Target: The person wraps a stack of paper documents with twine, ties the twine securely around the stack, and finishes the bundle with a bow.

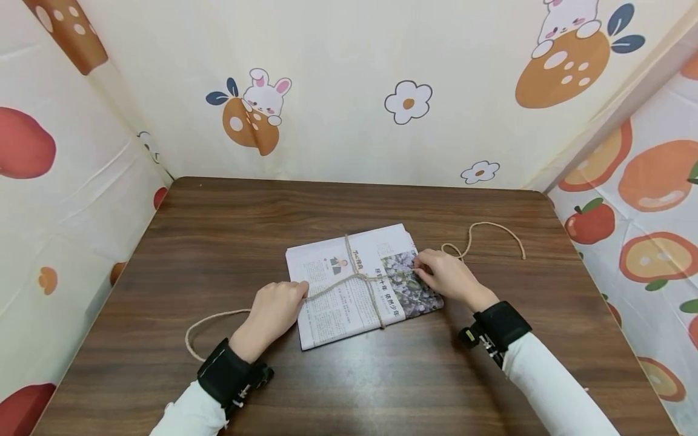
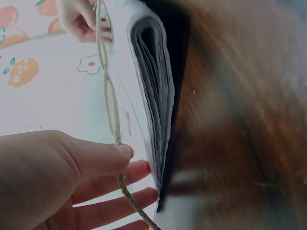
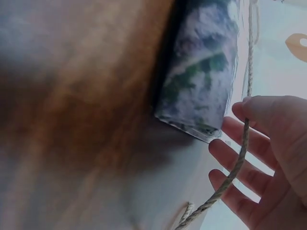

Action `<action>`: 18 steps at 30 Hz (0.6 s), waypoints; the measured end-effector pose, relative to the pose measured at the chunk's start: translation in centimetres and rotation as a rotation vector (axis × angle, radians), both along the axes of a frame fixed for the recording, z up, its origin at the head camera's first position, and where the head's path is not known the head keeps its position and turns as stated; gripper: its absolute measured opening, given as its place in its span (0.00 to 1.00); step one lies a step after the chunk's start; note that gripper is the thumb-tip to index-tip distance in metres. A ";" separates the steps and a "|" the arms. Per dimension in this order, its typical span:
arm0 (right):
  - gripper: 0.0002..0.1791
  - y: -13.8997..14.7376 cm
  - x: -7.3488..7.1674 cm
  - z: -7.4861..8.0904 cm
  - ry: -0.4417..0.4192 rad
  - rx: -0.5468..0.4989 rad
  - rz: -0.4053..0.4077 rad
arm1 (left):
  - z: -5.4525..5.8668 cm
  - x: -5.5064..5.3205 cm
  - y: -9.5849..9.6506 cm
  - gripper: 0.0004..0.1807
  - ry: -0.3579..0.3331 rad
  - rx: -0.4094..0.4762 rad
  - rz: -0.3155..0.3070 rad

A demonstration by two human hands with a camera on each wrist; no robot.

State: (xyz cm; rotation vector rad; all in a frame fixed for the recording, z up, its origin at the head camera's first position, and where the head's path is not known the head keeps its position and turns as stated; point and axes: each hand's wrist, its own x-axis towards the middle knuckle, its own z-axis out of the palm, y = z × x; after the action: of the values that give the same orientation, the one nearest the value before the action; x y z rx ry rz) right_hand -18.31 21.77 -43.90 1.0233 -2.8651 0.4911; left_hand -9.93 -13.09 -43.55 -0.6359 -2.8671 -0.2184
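A folded stack of newspapers (image 1: 332, 315) lies on the table, slightly turned, with a flower photo on its right part. Thin beige twine (image 1: 349, 251) runs round it in both directions and crosses near the middle of the top. At the left edge my left hand (image 1: 276, 309) pinches one length of twine (image 2: 118, 136) between thumb and forefinger. Over the flower photo my right hand (image 1: 449, 275) pinches the other length (image 3: 248, 86) in the same manner. In both wrist views the remaining fingers are spread loosely. The stack's folded layers (image 2: 156, 81) show in the left wrist view.
One loose twine end (image 1: 498, 225) curls on the table behind my right hand. The other tail (image 1: 191, 339) loops beside my left wrist. The brown wooden table (image 1: 382, 387) meets a patterned curtain (image 1: 338, 121) at its back edge, with more printed cloth at both sides.
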 end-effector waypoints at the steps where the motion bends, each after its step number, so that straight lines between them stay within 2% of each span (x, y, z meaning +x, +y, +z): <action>1: 0.03 -0.1 -0.2 0.0 -0.010 -0.001 0.005 | 0.1 0.2 0.0 0.06 -0.006 -0.004 0.006; 5: 0.03 -0.2 -0.7 -0.1 -0.041 -0.002 0.012 | 0.1 0.7 0.1 0.06 0.000 -0.010 0.011; 8: 0.03 -0.2 -0.6 -0.2 -0.049 0.008 -0.005 | 0.0 0.8 0.2 0.06 -0.008 0.000 0.014; 15: 0.03 0.0 0.5 -0.4 -0.015 0.037 -0.057 | 0.2 -0.3 0.1 0.05 -0.136 0.037 0.056; 18: 0.03 0.1 1.0 -0.6 0.011 0.044 -0.071 | 0.2 -0.9 -0.1 0.05 -0.168 0.055 0.068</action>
State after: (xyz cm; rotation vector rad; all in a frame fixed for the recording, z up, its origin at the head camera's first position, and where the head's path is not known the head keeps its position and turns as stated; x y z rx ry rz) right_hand -17.26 21.86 -44.50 0.9236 -2.9023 0.4182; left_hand -10.88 -13.16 -43.34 -0.5319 -3.0243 -0.3554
